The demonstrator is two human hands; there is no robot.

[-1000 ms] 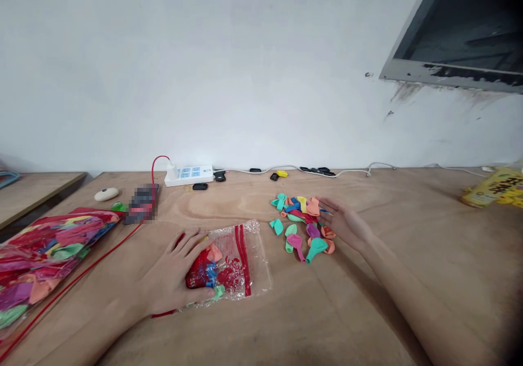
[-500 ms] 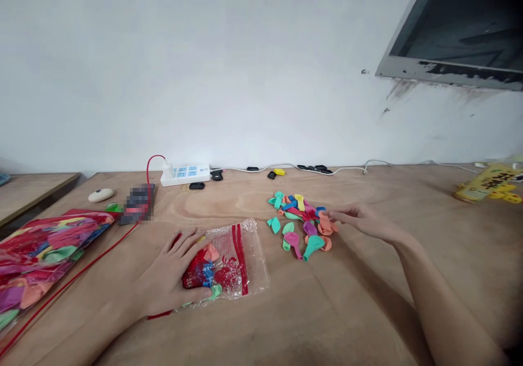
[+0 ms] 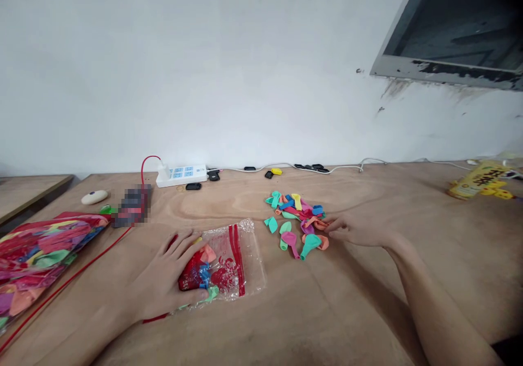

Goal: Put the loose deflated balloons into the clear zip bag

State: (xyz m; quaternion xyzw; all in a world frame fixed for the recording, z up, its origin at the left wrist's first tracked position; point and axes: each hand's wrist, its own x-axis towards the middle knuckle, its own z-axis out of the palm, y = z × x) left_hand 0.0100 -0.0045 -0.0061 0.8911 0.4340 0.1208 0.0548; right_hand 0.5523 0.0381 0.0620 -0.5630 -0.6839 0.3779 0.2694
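My left hand point(image 3: 174, 273) lies flat with its fingers spread over a clear plastic bag point(image 3: 255, 268) with red print and a red seal strip. Several balloons show inside the bag beside my palm, and part of the bag is hidden under the hand. To the right, a loose pile of uninflated balloons point(image 3: 292, 211) in many colours rests on the table. At its right edge my right hand point(image 3: 355, 230) has its fingertips closed on an orange balloon point(image 3: 316, 223). A teal balloon point(image 3: 310, 244) and a pink balloon point(image 3: 289, 239) lie just in front.
A larger bag of balloons point(image 3: 49, 251) lies at the left, beside a red cable point(image 3: 77, 273) and a blurred dark device point(image 3: 131, 207). A white power strip point(image 3: 183, 175) stands by the wall. At the far right is a yellow bottle point(image 3: 476, 181).
My right hand has moved slightly down, and the orange balloon at its fingertips has changed shape. My left hand stays on the bag. The whole view has shifted a little.
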